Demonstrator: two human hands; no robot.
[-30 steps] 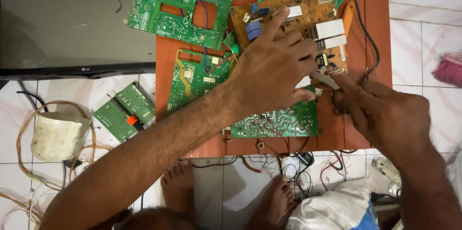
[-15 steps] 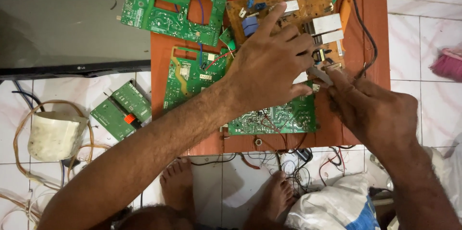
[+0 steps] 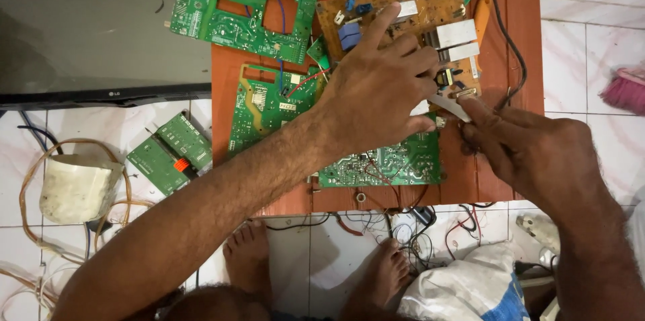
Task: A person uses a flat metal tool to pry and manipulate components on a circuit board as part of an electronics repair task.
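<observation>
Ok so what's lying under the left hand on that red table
The left hand is spread over a brown circuit board and a green circuit board on the red table. Whatever sits directly beneath the palm is covered.

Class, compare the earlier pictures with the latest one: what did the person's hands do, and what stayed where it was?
The right hand has crept slightly left, towards the tan circuit board, keeping its pinch on the thin pale strip. The left hand stays spread on the boards, fingers barely shifted. The green circuit boards, orange table and dark monitor have not moved. Nothing was picked up or let go.
</observation>
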